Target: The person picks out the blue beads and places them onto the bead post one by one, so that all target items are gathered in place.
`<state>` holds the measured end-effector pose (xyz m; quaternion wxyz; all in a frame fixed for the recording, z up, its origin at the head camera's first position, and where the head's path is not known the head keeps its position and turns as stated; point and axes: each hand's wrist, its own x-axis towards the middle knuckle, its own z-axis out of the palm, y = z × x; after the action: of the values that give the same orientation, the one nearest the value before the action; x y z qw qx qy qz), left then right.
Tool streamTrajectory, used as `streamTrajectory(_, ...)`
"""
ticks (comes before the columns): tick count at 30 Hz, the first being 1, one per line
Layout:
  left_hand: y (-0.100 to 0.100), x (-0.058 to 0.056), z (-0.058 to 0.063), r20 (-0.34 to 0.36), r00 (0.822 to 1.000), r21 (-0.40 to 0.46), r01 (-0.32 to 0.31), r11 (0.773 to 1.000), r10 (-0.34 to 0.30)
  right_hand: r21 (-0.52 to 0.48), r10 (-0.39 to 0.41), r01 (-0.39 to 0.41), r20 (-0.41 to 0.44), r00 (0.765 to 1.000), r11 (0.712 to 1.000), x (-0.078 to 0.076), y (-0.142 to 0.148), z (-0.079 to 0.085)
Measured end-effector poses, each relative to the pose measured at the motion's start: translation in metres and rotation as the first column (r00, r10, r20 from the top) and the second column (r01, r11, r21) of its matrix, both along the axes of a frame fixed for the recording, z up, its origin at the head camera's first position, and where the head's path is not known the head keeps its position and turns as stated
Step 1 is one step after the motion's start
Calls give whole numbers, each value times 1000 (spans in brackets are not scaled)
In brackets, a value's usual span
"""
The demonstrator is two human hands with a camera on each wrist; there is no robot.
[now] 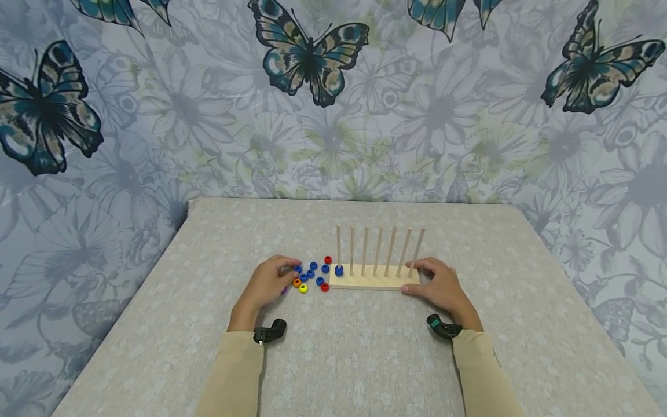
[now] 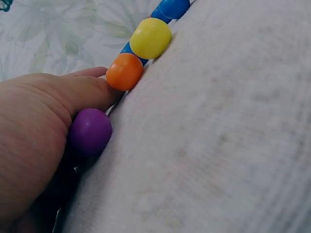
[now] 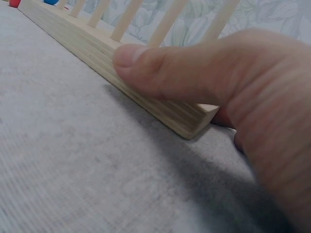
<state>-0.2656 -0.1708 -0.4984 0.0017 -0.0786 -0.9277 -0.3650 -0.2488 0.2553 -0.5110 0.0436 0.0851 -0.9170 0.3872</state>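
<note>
Rack held at its 3 o'clock end by right grip; brace it flat. Left grip by beads at 9 o'clock, hold unclear; pinch singly.

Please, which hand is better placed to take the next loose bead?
Probably the left hand: it is right at the loose beads. The right hand holds the wooden stand at the end farthest from them, so it seems better for steadying.

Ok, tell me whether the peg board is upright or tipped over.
Upright: the peg board lies flat on the table, its wooden pegs pointing up, with the right hand gripping one end.
</note>
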Motion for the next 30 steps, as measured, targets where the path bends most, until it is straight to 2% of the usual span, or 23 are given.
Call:
streamTrajectory(7, 0, 2, 0, 22, 1000, 22, -18, 1000, 17, -15, 0, 0, 8, 1000, 1000, 1, -1, -1)
streamTrajectory(17, -2, 0, -4, 33, 999, 70, -24, 997, 22, -8, -1, 1, 4, 1000, 1000, 2, -1, -2)
streamTrajectory(30, 0, 1, 3, 38, 999, 102, -18, 995, 14, -5, -6, 6, 22, 1000, 1000, 1, 0, 2)
